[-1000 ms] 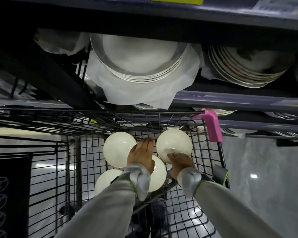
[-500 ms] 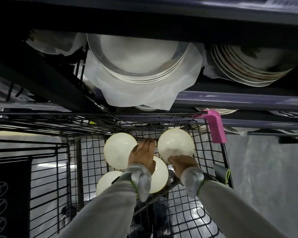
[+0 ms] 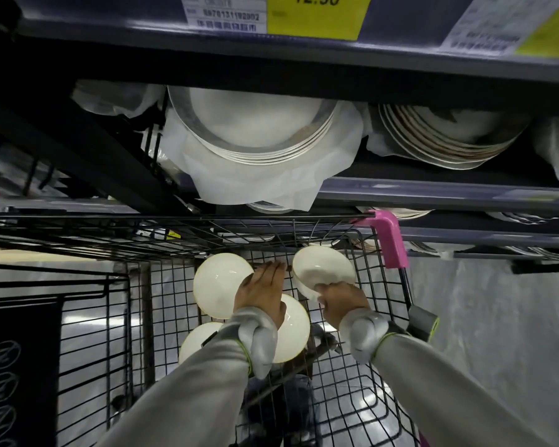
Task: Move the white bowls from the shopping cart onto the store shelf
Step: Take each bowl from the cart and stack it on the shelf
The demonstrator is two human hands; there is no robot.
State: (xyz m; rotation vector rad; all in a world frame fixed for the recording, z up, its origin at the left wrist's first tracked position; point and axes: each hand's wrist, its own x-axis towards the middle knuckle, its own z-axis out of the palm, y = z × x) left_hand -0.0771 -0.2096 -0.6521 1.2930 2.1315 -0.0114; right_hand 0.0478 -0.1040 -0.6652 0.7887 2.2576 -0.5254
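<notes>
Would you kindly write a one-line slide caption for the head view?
Right hand tilts up a white bowl in the shopping cart; left hand lies flat among three others, below shelved plates.

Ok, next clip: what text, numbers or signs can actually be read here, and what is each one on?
"12.90": yellow price tag on the upper shelf edge.
White label beside it: a long digit string and a barcode, too blurred to quote.
Right-hand shelf label: print blurred, unreadable.
Black panel at lower left: white circled symbols, not legible.

White bowls [image 3: 323,269] in a black wire cart [image 3: 362,398], pink corner guard [image 3: 389,240], yellow price tag [image 3: 317,14], grey sleeves [image 3: 191,391].
</notes>
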